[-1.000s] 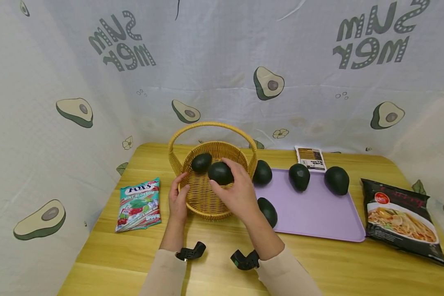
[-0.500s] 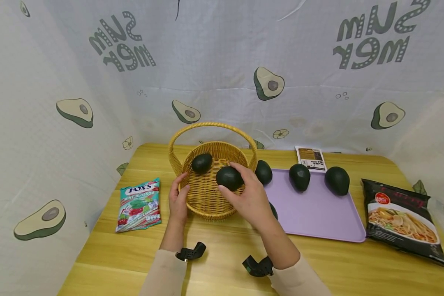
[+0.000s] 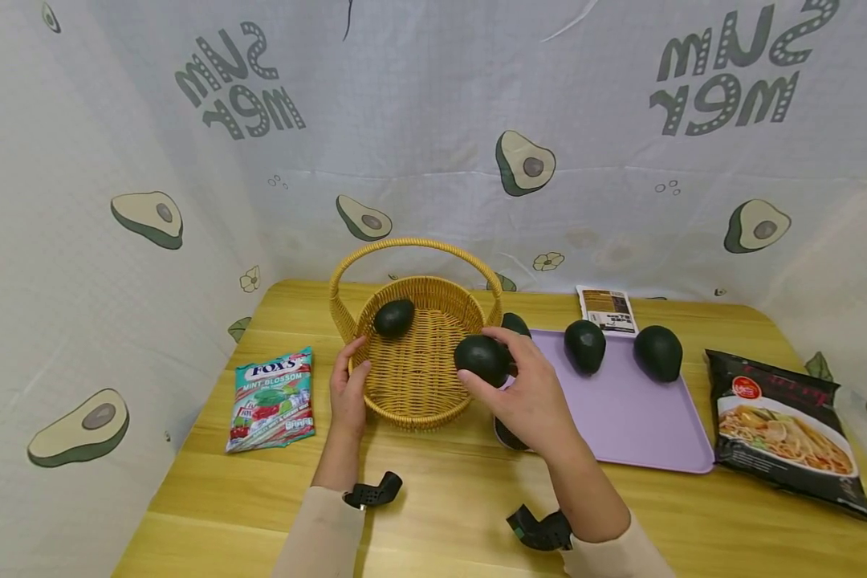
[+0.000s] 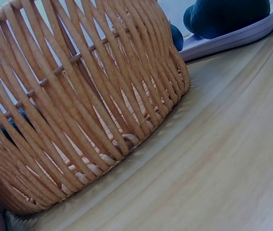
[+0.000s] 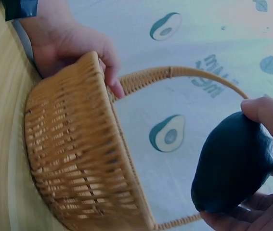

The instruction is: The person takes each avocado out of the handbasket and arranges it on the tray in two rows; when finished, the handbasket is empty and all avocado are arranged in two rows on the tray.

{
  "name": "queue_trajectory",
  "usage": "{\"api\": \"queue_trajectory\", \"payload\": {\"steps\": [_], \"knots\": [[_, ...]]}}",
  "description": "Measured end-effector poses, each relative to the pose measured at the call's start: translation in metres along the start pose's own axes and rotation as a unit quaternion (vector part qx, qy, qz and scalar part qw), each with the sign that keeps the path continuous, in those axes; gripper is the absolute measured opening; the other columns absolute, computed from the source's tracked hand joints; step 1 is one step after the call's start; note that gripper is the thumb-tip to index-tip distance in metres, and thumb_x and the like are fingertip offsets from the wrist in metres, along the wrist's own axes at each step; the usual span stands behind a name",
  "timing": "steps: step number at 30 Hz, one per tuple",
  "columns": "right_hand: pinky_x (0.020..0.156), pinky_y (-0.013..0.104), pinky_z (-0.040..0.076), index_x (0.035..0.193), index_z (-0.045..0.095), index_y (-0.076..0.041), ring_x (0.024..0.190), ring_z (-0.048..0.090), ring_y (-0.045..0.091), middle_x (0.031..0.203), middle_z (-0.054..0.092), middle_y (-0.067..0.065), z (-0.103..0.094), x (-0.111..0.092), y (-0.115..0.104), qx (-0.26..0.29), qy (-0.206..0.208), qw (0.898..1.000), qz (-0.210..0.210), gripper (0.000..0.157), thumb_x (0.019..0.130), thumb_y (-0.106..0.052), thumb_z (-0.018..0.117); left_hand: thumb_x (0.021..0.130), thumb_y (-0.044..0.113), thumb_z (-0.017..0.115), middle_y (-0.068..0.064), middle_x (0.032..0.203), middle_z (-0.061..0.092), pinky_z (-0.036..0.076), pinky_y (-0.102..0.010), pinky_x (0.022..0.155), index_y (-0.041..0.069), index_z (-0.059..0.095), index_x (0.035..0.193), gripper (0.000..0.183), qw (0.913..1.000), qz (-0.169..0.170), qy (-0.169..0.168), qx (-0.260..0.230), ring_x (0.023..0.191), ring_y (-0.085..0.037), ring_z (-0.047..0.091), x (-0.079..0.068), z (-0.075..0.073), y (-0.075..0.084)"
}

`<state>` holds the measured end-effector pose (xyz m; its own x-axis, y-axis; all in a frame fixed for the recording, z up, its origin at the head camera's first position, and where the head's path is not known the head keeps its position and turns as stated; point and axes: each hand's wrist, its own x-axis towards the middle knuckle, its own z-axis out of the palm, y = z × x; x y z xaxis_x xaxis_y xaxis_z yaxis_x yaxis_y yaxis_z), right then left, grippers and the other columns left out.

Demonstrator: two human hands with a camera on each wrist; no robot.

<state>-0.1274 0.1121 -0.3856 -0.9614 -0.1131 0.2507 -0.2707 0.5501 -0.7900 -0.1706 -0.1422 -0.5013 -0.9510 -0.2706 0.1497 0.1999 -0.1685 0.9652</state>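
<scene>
My right hand (image 3: pixel 531 393) holds a dark green avocado (image 3: pixel 482 360) between thumb and fingers, over the right rim of a yellow wicker basket (image 3: pixel 412 385). Close up in the right wrist view, the same avocado (image 5: pixel 232 163) sits in the grip, off to the side of the basket's rim. At the basket's left side my left hand (image 3: pixel 348 389) grips the rim; in the right wrist view its fingers (image 5: pixel 111 79) hook over the edge. Another avocado (image 3: pixel 393 319) lies inside the basket at the back left. Woven basket wall (image 4: pixel 88 96) fills much of the left wrist view.
A lilac tray (image 3: pixel 643 425) right of the basket bears several avocados, two partly hidden behind my right hand. A noodle pack (image 3: pixel 783 433) lies at the far right, a small packet (image 3: pixel 607 310) behind the tray, and a candy bag (image 3: pixel 272 400) left of the basket.
My right hand has carried the avocado rightward from over the middle of the basket to its right rim, toward the tray. The left hand and basket have stayed put.
</scene>
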Motion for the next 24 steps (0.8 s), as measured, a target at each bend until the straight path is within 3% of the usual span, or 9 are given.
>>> {"api": "queue_trajectory", "payload": {"steps": [6,10,15,24], "knots": [[0.087,0.048,0.055,0.143,0.054,-0.017,0.114,0.061,0.03,0.14,0.058,0.011,-0.013,-0.004,0.012,-0.006,0.003,1.0,0.01,0.06,0.091,-0.034,0.078,0.1,0.001,0.044,-0.016,0.156,0.044,0.03,-0.032,0.113,-0.002,0.051,0.143,0.044,1.0,-0.004,0.0,0.003,0.148,-0.027,0.032,0.0,0.0,0.0],[0.087,0.047,0.053,0.145,0.054,-0.016,0.119,0.059,0.031,0.14,0.059,0.013,-0.022,-0.007,0.023,-0.027,0.009,0.999,0.02,0.058,0.094,-0.037,0.072,0.1,0.002,0.044,-0.016,0.156,0.043,0.028,-0.037,0.115,-0.001,0.051,0.143,0.044,0.9999,-0.006,0.0,0.01,0.149,-0.028,0.03,0.001,0.0,0.0],[0.095,0.057,0.05,0.146,0.053,-0.019,0.127,0.055,0.035,0.145,0.056,0.014,-0.035,-0.009,0.04,-0.056,0.007,0.998,0.029,0.053,0.099,-0.039,0.065,0.1,0.002,0.043,-0.016,0.157,0.043,0.026,-0.042,0.117,0.0,0.051,0.144,0.044,0.9999,-0.005,-0.001,0.015,0.15,-0.029,0.029,0.001,0.0,0.0],[0.104,0.068,0.039,0.151,0.05,-0.017,0.136,0.046,0.047,0.15,0.046,0.024,-0.059,-0.009,0.06,-0.061,-0.055,0.993,0.079,0.051,0.106,-0.043,0.05,0.1,0.002,0.044,-0.016,0.156,0.043,0.024,-0.044,0.118,-0.003,0.05,0.143,0.044,1.0,-0.009,0.0,0.001,0.149,-0.028,0.031,0.0,0.001,0.001]]}}
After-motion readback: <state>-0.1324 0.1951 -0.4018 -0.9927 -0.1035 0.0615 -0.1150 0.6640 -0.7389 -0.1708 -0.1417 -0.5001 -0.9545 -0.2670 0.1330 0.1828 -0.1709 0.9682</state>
